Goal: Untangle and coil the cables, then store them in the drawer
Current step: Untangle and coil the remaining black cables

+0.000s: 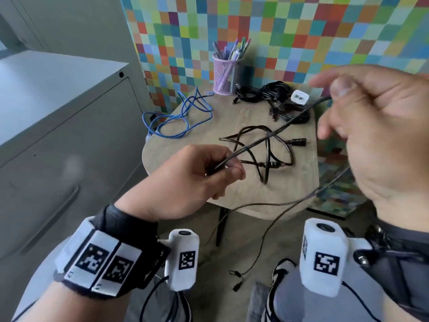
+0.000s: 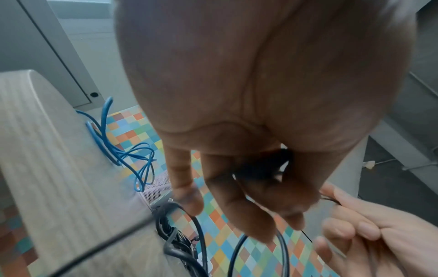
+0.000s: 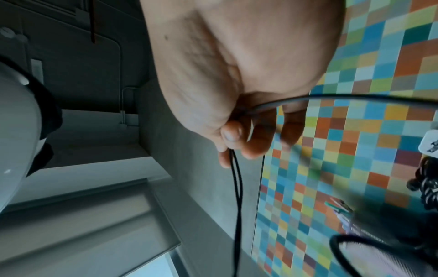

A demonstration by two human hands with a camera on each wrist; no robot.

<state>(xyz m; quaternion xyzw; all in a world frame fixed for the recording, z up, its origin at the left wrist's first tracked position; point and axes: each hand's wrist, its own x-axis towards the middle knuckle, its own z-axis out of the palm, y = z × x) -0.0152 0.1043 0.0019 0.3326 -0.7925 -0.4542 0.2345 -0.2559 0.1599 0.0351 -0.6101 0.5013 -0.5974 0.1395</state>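
A thin black cable (image 1: pixel 278 130) runs taut between my two hands above the small wooden table (image 1: pixel 234 196). My left hand (image 1: pixel 229 168) pinches one part of it low over the table's near edge. My right hand (image 1: pixel 334 95), raised and closer to the camera, pinches it between thumb and fingers (image 3: pixel 233 135). From the right hand two strands (image 3: pixel 237 187) hang down, and the cable trails to the floor, where its plug ends (image 1: pixel 236 281) lie. On the table lie a loose black cable (image 1: pixel 267 147), a blue cable (image 1: pixel 183 117) and a black bundle (image 1: pixel 274 98).
A grey cabinet (image 1: pixel 69 140) with shut drawers stands to the left of the table. A pink mesh pen cup (image 1: pixel 226 73) stands at the table's back edge, and a white adapter (image 1: pixel 300 96) lies by the black bundle. A multicoloured checked panel backs the table.
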